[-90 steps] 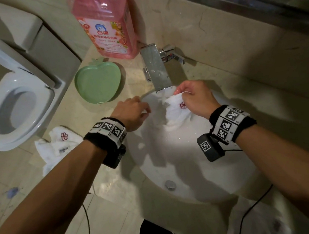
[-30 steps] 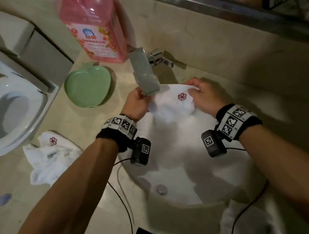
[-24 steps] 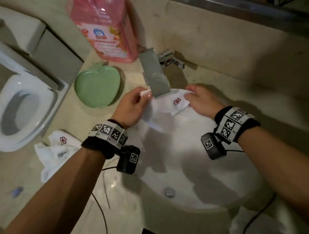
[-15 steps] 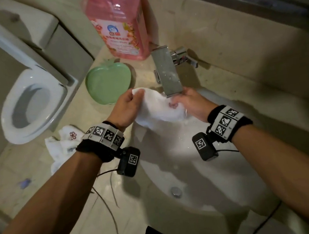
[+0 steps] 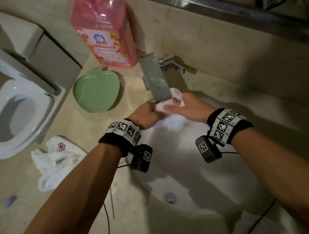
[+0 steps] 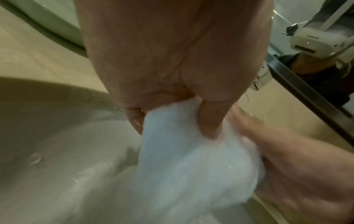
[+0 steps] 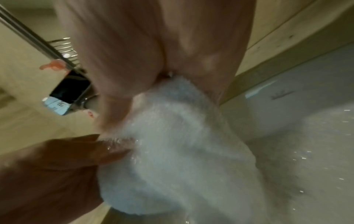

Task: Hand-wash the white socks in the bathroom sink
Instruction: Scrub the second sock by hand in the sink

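Observation:
Both hands hold one wet white sock bunched up under the flat chrome faucet spout, above the back of the white sink. My left hand grips its left end, thumb and fingers curled round the cloth. My right hand grips its right end, by the small red flower mark; the sock hangs from its fingers. A second white sock with the same red flower lies crumpled on the counter, left of the sink.
A big pink detergent bottle stands at the back of the counter, left of the faucet. A green apple-shaped dish lies in front of it. A toilet is at the far left. The mirror's edge runs along the back wall.
The hands have come together, bunching the sock that was spread wide a second ago. Three seconds ago only the right hand held it; now both grip it under the spout.

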Demonstrator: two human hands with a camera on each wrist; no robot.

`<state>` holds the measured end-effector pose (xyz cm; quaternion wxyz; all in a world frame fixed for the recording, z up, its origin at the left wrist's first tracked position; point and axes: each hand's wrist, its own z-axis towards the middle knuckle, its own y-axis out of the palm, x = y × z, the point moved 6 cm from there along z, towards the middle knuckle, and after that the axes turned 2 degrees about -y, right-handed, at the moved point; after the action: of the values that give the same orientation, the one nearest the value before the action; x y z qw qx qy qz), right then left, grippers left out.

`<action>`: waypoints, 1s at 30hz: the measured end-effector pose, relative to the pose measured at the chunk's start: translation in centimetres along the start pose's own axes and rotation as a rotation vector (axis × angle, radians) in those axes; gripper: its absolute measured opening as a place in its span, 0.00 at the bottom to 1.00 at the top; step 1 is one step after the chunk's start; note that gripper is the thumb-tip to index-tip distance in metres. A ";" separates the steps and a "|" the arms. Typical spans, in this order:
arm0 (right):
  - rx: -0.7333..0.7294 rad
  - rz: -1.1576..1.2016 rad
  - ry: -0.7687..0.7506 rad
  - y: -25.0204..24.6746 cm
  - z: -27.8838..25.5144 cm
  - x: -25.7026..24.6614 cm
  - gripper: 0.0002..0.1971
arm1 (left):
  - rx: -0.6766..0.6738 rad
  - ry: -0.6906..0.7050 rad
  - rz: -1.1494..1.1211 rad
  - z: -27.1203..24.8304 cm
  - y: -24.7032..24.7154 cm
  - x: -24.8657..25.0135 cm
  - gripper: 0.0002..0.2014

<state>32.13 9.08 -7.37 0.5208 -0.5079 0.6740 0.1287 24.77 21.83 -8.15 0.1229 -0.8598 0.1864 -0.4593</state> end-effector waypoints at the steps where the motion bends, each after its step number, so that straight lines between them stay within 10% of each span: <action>1: -0.055 0.035 0.023 0.1 -0.4 0.7 0.13 | 0.001 -0.008 -0.085 0.1 -0.2 -0.1 0.18; 7: 0.057 -0.040 0.122 -1.4 -0.4 3.7 0.12 | 0.164 -0.027 -0.235 0.0 -1.3 -0.5 0.20; 14: 0.230 0.130 0.174 -1.0 0.0 4.1 0.25 | 0.217 -0.224 0.110 -1.1 -2.1 -2.5 0.20; 18: 0.350 0.075 0.188 -1.5 -0.8 3.9 0.33 | 0.280 -0.197 -0.238 -2.1 -1.8 -2.4 0.14; 21: 0.305 0.099 0.150 -1.8 -1.5 3.3 0.23 | 0.303 -0.212 -0.411 -2.8 -1.8 -3.1 0.29; 27: 0.155 -0.422 0.007 -1.8 -2.9 1.6 0.23 | 0.491 -0.018 0.257 -4.6 -1.5 -1.1 0.13; 30: 0.269 -0.424 -0.007 -2.5 -3.0 0.8 0.21 | 0.530 -0.028 0.184 -4.6 -1.6 -0.9 0.10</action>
<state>32.47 5.37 -5.91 0.6012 -0.5636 0.5619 -0.0725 20.78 23.50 -5.67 0.3870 -0.7835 0.1353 -0.4670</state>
